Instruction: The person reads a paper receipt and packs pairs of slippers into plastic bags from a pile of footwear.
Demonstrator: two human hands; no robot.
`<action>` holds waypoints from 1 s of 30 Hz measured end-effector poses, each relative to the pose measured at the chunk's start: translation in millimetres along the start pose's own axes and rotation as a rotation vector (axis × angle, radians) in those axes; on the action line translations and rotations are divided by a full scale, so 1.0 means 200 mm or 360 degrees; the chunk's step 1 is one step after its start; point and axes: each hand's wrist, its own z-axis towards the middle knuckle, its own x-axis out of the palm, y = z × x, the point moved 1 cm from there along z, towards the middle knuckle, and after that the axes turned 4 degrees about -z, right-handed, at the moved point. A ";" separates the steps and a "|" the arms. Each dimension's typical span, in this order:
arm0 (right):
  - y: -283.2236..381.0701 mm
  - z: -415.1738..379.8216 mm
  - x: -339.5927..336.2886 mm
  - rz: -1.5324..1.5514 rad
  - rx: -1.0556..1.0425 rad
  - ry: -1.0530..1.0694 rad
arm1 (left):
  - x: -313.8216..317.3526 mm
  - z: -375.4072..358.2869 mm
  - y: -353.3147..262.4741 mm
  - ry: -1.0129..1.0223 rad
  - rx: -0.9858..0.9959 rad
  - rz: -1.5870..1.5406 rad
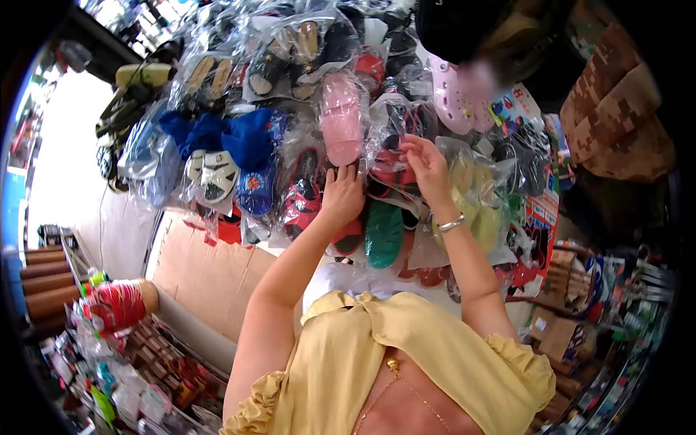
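My left hand (pixel 344 192) lies on the pile of bagged footwear, its fingers at the lower end of a pink slipper (pixel 341 119) in clear plastic. A red and black pair (pixel 303 190) is to its left, and a green slipper (pixel 383 233) sits below and to its right. My right hand (pixel 426 165) is raised over the bagged shoes, thumb and index finger pinched together at the edge of a clear plastic bag (pixel 388 127) with dark and red shoes. Yellow slippers (pixel 475 192) in a bag are to the right of that hand.
Blue cloth (pixel 246 138) and a white-and-black clog (pixel 212 176) lie at the left of the pile. Pink clogs (pixel 453 98) are at the upper right. Cardboard (pixel 196 272) and a red string spool (pixel 116 304) are at the lower left; a camouflage item (pixel 616 109) is at the far right.
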 end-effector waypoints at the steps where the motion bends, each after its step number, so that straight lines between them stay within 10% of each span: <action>1: 0.04 0.04 0.07 -0.0147 -0.0181 0.0052 | 0.00 0.01 -0.02 0.0165 -0.0114 0.0014; 4: 0.07 0.14 0.28 -0.0845 -0.1094 0.0226 | 0.03 0.00 -0.02 0.0105 -0.0153 -0.0033; 10: -0.20 0.17 0.44 -0.2126 -0.1125 0.0584 | -0.27 -0.13 0.25 -0.0179 -0.0052 -0.0966; 14: -0.19 0.21 0.43 -0.1456 -0.1016 0.0511 | -0.55 -0.05 0.73 -0.0835 -0.0297 -0.0870; 18: 0.07 0.26 0.67 -0.1564 -0.0982 0.0237 | -0.64 -0.03 1.19 -0.0745 -0.0502 -0.0133; 20: 0.13 0.31 0.91 -0.1315 -0.1036 0.0273 | -0.53 -0.05 1.36 -0.0119 -0.0305 -0.0543; 25: 0.02 0.41 1.42 -0.1052 -0.0781 0.0417 | -0.60 -0.02 1.37 -0.0157 -0.0359 -0.0823; 28: -0.02 0.42 1.47 -0.0995 -0.0682 0.0374 | -0.72 -0.02 1.22 -0.0253 -0.0431 -0.1968; 30: -0.09 0.42 1.40 0.0073 -0.0365 0.0441 | -0.84 -0.02 1.07 -0.0140 -0.0211 -0.2332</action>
